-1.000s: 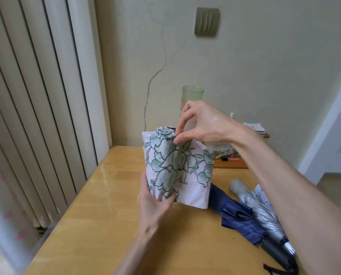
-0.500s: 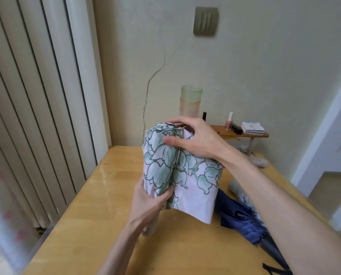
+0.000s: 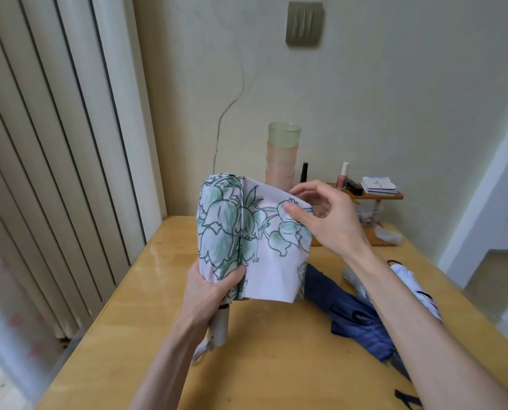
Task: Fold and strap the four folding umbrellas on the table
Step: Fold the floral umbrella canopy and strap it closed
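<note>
Head view. The floral umbrella (image 3: 232, 232), white with green flower outlines, is held upright above the worktop (image 3: 146, 294), handle (image 3: 220, 324) pointing to 6 o'clock. The left hand (image 3: 208, 291) grips the lower end of the rolled canopy, its fingers (image 3: 232, 276) curled round the fabric. One loose panel of canopy spreads out flat toward 3 o'clock from the roll. The right hand (image 3: 326, 217) pinches that panel's top corner between the thumb and curled fingers.

At 4 o'clock from the floral umbrella, a dark blue umbrella (image 3: 350, 312) lies loosely bunched on the worktop. Just beyond it, toward 3 o'clock, a pale umbrella (image 3: 406, 276) is largely hidden by the right forearm.

At 12 o'clock, a stack of tumblers (image 3: 282, 155) stands by the wall. At 2 o'clock, a small wooden shelf (image 3: 374, 197) carries a nail polish bottle (image 3: 343, 174). Vertical blinds (image 3: 54, 143) fill the 9 o'clock side.
</note>
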Demonstrator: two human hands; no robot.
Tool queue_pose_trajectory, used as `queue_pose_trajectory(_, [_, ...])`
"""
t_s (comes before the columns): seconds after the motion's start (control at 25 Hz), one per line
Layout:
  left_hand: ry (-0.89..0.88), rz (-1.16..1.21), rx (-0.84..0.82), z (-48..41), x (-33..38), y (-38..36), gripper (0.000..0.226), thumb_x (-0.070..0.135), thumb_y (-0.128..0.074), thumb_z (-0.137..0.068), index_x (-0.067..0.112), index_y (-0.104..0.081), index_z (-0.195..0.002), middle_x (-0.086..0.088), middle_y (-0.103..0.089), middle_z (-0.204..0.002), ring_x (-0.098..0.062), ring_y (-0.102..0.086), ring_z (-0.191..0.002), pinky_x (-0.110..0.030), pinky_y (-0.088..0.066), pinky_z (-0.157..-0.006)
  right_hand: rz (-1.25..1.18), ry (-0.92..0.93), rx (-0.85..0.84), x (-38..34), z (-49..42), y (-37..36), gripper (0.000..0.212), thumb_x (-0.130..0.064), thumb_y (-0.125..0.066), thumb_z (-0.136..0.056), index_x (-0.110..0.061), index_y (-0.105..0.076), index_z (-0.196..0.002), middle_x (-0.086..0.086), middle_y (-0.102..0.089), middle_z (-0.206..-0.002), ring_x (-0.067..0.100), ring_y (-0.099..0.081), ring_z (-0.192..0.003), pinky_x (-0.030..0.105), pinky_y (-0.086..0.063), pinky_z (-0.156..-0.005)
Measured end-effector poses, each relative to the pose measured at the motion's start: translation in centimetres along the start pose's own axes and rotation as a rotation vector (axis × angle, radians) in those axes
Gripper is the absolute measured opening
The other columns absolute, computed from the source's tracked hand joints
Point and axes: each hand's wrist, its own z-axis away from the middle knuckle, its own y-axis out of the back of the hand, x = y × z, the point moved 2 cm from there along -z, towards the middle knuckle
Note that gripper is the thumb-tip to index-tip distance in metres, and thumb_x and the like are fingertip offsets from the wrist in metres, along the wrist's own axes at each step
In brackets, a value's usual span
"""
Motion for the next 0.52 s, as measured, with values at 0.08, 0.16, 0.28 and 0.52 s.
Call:
queue_pose_trajectory(0.08, [-0.002, -0.021, -0.003, -0.1, 0.3, 0.6, 0.037, 0.003, -0.091, -0.079, 0.011, -0.07, -0.109, -0.006, -0.081, -0.099, -0.021, -0.078, -0.086, -0.032, -0.061, -0.066, 0.083, -0.026, -0.028, 0.6, 0.3, -0.1, 0.02, -0.037, -0.086, -0.086, -0.032, -0.072, -0.098, -0.006, -0.068, -0.108, 0.012, -0.061, -0.107, 0.03, -0.044, -0.086])
queue_pose_trajectory(0.16, [-0.023, -0.057, -0.028, -0.3, 0.3, 1.2, 0.043, 0.008, -0.094, -0.076, 0.014, -0.071, -0.111, -0.003, -0.081, -0.101, -0.021, -0.078, -0.09, -0.033, -0.061, -0.07, 0.144, -0.113, -0.139, 1.2, 0.5, -0.3, 0.022, -0.047, -0.084, -0.085, -0.035, -0.072, -0.1, -0.007, -0.06, -0.115, 0.006, -0.056, -0.108, 0.024, -0.039, -0.085])
queue_pose_trajectory(0.28, [-0.018, -0.065, -0.064, -0.1, 0.7, 1.9, 0.051, 0.011, -0.095, -0.072, 0.015, -0.07, -0.116, -0.001, -0.081, -0.105, -0.02, -0.078, -0.094, -0.033, -0.062, -0.074, 0.152, -0.162, -0.257, 1.3, 0.1, 0.1, 0.017, -0.048, -0.078, -0.09, -0.032, -0.075, -0.095, -0.003, -0.062, -0.112, 0.007, -0.061, -0.099, 0.026, -0.042, -0.086])
queue_pose_trajectory(0.52, [0.017, -0.022, -0.116, -0.3, 0.9, 1.9, 0.047, 0.0, -0.09, -0.077, 0.007, -0.067, -0.116, -0.012, -0.079, -0.107, -0.037, -0.078, -0.09, -0.043, -0.064, -0.063, -0.026, -0.164, -0.182, 0.6, -0.7, 2.2, 0.029, -0.05, -0.077, -0.085, -0.022, -0.075, -0.081, -0.009, -0.072, -0.084, 0.014, -0.064, -0.071, 0.041, -0.05, -0.076])
